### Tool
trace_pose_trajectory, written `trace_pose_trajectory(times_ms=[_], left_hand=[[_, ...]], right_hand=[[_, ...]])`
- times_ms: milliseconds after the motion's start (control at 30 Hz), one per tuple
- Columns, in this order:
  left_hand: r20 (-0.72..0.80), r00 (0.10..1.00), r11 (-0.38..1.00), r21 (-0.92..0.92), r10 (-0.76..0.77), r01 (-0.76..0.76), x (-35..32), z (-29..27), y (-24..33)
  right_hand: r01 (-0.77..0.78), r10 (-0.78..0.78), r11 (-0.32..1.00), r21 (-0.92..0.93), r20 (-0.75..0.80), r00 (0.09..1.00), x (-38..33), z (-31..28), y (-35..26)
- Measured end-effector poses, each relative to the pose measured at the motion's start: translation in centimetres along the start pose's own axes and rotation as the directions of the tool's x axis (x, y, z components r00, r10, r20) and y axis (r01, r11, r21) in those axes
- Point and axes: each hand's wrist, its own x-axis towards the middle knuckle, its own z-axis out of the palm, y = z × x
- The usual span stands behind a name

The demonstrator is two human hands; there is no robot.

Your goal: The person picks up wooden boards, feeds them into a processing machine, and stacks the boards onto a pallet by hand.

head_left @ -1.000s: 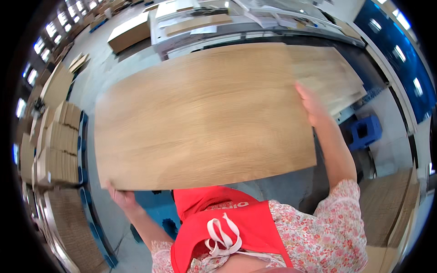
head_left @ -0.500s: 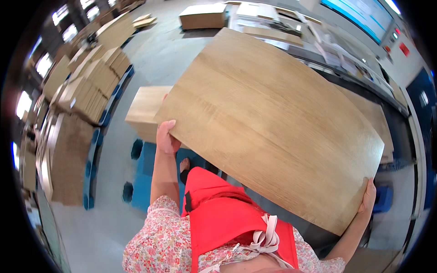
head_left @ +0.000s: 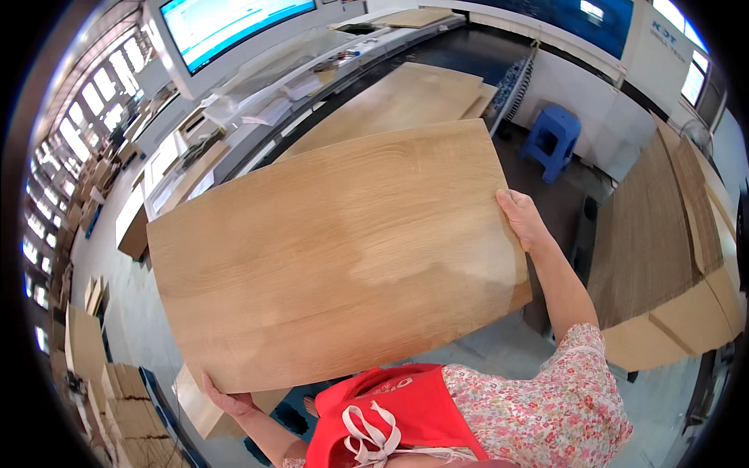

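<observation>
A large light-brown wood-grain board (head_left: 335,257) spans the middle of the view, held up in front of my red apron. At its near left corner my left hand (head_left: 228,399) is closed on the edge, with fingers partly hidden beneath. My right hand (head_left: 521,218) grips the right edge, thumb on top and the other fingers out of sight under the board. Just beyond it, another wood-grain board (head_left: 398,97) lies on the dark machine bed (head_left: 468,54), partly covered by the board I hold.
A blue plastic stool (head_left: 552,140) stands beyond my right hand. Stacked brown panels (head_left: 655,242) rise at the right. A white machine ledge (head_left: 269,125) with papers and offcuts runs along the far left, below a screen (head_left: 234,27). More panels (head_left: 136,413) sit at the lower left.
My view has turned right toward the machine bed, bringing the stool and right-hand stack into sight. The board has swung round with both hands still on it.
</observation>
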Motion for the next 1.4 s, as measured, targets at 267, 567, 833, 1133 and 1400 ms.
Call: trace_pose_trajectory(times_ms=[267,567,833,1133,1400], left_hand=[[0.227,0.956,0.961,0.163,0.186,-0.225,1.0,0.9,1.7],[0.696,0.355,0.435,0.068,0.624,-0.898,1.5,7.7,5.2],[0.606,0.52,0.453,0.276,0.602,-0.847,7.2,2.8,2.8],[0.471,0.806,0.494,0.637,0.36,-0.593,3.3,-2.0,-3.1],[0.46,0.808,0.439,0.68,0.367,-0.587,3.6,-2.2,-2.4]], right_hand=[[-0.203,0.211,0.964,-0.169,0.026,0.977,-0.5,-1.0,-1.5],[-0.365,0.298,0.904,0.224,0.285,0.911,5.2,-9.1,-0.8],[0.05,0.021,0.898,-0.438,0.156,0.988,3.0,-7.7,2.8],[-0.078,0.076,0.996,0.038,0.047,0.996,-3.0,-4.5,7.2],[-0.125,0.115,0.981,0.147,0.074,0.991,-4.5,-4.0,7.2]])
